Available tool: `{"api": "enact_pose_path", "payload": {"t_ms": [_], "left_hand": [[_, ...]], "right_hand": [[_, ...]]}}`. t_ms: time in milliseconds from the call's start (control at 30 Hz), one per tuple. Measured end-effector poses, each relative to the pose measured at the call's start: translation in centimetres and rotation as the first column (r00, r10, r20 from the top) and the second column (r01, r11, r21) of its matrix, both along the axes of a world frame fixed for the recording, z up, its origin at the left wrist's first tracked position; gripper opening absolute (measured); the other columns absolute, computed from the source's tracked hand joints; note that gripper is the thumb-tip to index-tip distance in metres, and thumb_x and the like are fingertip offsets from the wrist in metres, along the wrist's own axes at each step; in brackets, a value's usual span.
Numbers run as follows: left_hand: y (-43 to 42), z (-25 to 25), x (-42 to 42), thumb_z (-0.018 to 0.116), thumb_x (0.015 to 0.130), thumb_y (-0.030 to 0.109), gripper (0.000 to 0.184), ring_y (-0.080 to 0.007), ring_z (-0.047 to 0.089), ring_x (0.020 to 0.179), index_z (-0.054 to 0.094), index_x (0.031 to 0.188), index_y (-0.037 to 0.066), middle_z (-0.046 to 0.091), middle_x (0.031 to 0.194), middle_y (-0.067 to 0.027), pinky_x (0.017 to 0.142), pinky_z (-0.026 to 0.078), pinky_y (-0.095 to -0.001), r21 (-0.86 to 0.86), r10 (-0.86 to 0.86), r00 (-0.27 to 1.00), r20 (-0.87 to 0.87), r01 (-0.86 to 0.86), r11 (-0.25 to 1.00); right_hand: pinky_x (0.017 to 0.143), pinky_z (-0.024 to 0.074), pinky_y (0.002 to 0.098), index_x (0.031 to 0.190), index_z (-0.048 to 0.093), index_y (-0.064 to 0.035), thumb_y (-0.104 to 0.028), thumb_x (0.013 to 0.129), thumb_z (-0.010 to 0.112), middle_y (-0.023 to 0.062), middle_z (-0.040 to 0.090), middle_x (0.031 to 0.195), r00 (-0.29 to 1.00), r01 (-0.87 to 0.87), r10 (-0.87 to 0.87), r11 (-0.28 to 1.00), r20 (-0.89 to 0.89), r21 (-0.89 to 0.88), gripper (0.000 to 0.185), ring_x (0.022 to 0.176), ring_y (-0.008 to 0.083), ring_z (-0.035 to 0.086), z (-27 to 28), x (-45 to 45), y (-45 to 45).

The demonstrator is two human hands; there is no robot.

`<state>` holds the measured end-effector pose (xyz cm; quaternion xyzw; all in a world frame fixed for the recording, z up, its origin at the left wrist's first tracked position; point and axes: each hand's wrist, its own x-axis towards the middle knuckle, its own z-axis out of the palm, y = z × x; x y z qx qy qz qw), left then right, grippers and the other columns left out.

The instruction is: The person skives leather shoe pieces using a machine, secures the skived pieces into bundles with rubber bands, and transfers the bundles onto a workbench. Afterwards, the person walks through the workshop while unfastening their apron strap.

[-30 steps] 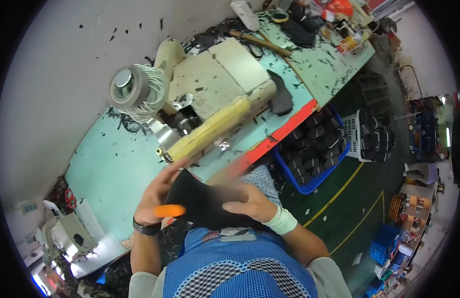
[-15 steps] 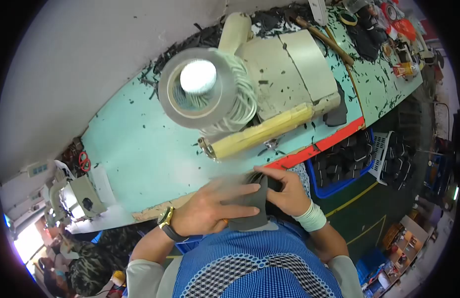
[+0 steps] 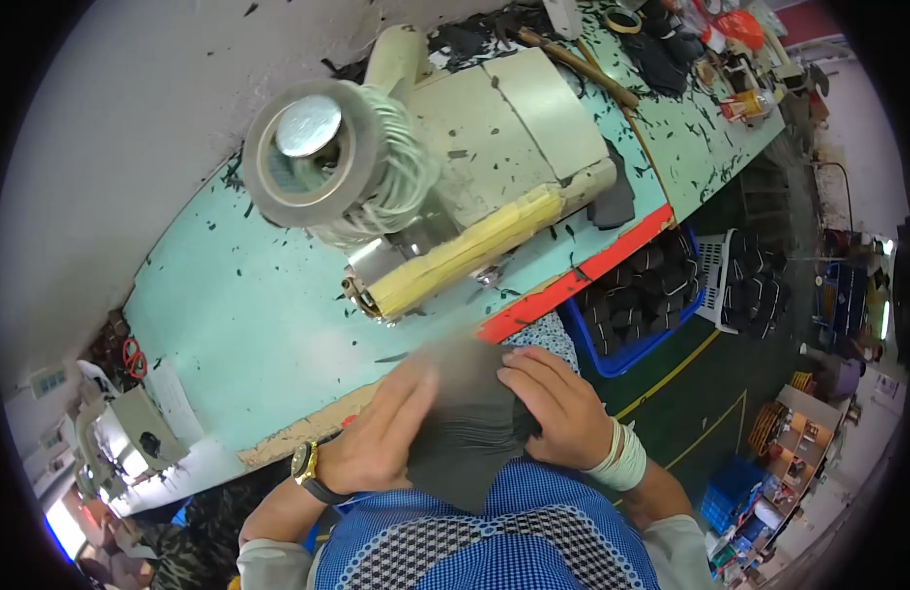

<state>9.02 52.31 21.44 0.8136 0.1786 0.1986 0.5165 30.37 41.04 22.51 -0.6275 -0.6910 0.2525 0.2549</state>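
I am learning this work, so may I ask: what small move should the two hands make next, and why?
Probably the left hand and right hand should press gently inward to even the dark stack: they are at its two sides, and its layers' edges look stepped, not flush.

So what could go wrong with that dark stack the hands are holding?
The dark stack is spread in uneven layers, so some pieces might slip out and land on the blue apron. Also, dark scraps lie on the green tabletop; if the stack were set down there, they could get mixed in.
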Motion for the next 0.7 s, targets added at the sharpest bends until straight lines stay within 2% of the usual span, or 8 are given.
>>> {"api": "enact_pose_path", "payload": {"t_ms": [167, 267, 300, 333, 367, 433, 500, 700], "left_hand": [[0.4, -0.7, 0.0, 0.059, 0.081, 0.002, 0.044, -0.0456, 0.055, 0.106, 0.050, 0.124, -0.003, 0.054, 0.117, -0.0302, 0.092, 0.044, -0.0522, 0.445, -0.125, 0.992, 0.019, 0.104, 0.890], [1.0, -0.4, 0.4, 0.064, 0.079, 0.005, 0.043, -0.0427, 0.057, 0.104, 0.054, 0.119, -0.003, 0.055, 0.118, -0.0258, 0.091, 0.046, -0.0482, 0.413, -0.137, 0.989, 0.058, 0.102, 0.905], [1.6, 0.1, 0.4, 0.064, 0.079, 0.005, 0.043, -0.0427, 0.057, 0.104, 0.054, 0.119, -0.003, 0.055, 0.118, -0.0258, 0.091, 0.046, -0.0482, 0.416, -0.127, 0.991, 0.037, 0.100, 0.904], [2.4, 0.8, 0.5, 0.068, 0.077, 0.008, 0.046, -0.0398, 0.058, 0.104, 0.054, 0.120, -0.003, 0.056, 0.117, -0.0233, 0.091, 0.046, -0.0449, 0.134, -0.163, 0.987, -0.014, 0.163, 0.977], [3.3, 1.3, 0.4, 0.071, 0.076, 0.011, 0.049, -0.0369, 0.058, 0.104, 0.053, 0.120, -0.003, 0.057, 0.117, -0.0208, 0.090, 0.046, -0.0416, -0.160, -0.200, 0.978, -0.052, 0.189, 0.969], [4.1, 1.0, 0.0, 0.073, 0.078, 0.014, 0.053, -0.0234, 0.055, 0.108, 0.051, 0.123, -0.003, 0.058, 0.118, -0.0146, 0.093, 0.042, -0.0333, -0.437, -0.083, 0.993, -0.078, 0.041, 0.899], [3.3, 0.1, -0.2, 0.069, 0.083, 0.015, 0.049, -0.0151, 0.049, 0.110, 0.050, 0.125, -0.003, 0.056, 0.119, -0.0123, 0.096, 0.037, -0.0303, -0.718, 0.031, 0.995, -0.098, -0.092, 0.690], [7.3, -3.2, -1.2, 0.060, 0.089, 0.018, 0.035, -0.0128, 0.058, 0.091, 0.057, 0.115, -0.005, 0.065, 0.102, -0.0073, 0.081, 0.046, -0.0271, -0.740, -0.090, 0.950, -0.300, -0.172, 0.651]], "right_hand": [[0.095, 0.0420, 0.0487, 0.107, 0.059, -0.0015, -0.010, 0.067, 0.069, 0.0203, 0.059, 0.109, 0.919, 0.036, -0.200, 0.901, 0.339, 0.432, 0.042, 0.104, 0.0410, 0.054, 0.3, -0.3, -0.1], [0.098, 0.0399, 0.0488, 0.109, 0.059, -0.0037, -0.013, 0.069, 0.071, 0.0200, 0.057, 0.114, 0.852, 0.147, -0.397, 0.808, 0.342, 0.570, 0.043, 0.107, 0.0384, 0.054, -0.4, -0.6, -0.4], [0.099, 0.0391, 0.0466, 0.111, 0.059, -0.0032, -0.014, 0.068, 0.073, 0.0194, 0.055, 0.119, 0.952, 0.099, -0.185, 0.940, 0.245, 0.325, 0.046, 0.109, 0.0363, 0.053, 0.1, 0.2, 0.1], [0.100, 0.0384, 0.0444, 0.113, 0.058, -0.0028, -0.015, 0.068, 0.074, 0.0188, 0.052, 0.124, 0.997, -0.021, 0.015, 0.997, 0.077, 0.076, 0.049, 0.112, 0.0342, 0.052, 0.5, 0.6, 0.5], [0.099, 0.0398, 0.0400, 0.122, 0.052, 0.0023, -0.014, 0.068, 0.074, 0.0182, 0.054, 0.121, 0.986, -0.004, -0.019, 0.991, -0.166, -0.136, 0.060, 0.113, 0.0285, 0.053, 0.9, 0.5, 0.4], [0.099, 0.0378, 0.0342, 0.131, 0.042, 0.0044, -0.020, 0.072, 0.075, 0.0168, 0.054, 0.122, 0.698, -0.022, -0.332, 0.875, -0.634, -0.483, 0.072, 0.113, 0.0267, 0.053, 0.1, 0.0, 0.6], [0.099, 0.0372, 0.0310, 0.136, 0.037, 0.0042, -0.020, 0.079, 0.070, 0.0151, 0.054, 0.124, 0.574, -0.077, -0.364, 0.868, -0.733, -0.491, 0.070, 0.112, 0.0227, 0.052, -1.9, -0.7, 0.8], [0.089, 0.0426, 0.0257, 0.121, 0.052, 0.0057, -0.018, 0.091, 0.056, 0.0051, 0.061, 0.109, 0.332, -0.182, -0.579, 0.735, -0.745, -0.653, 0.038, 0.098, 0.0119, 0.055, -4.0, -2.4, 4.1]]}}
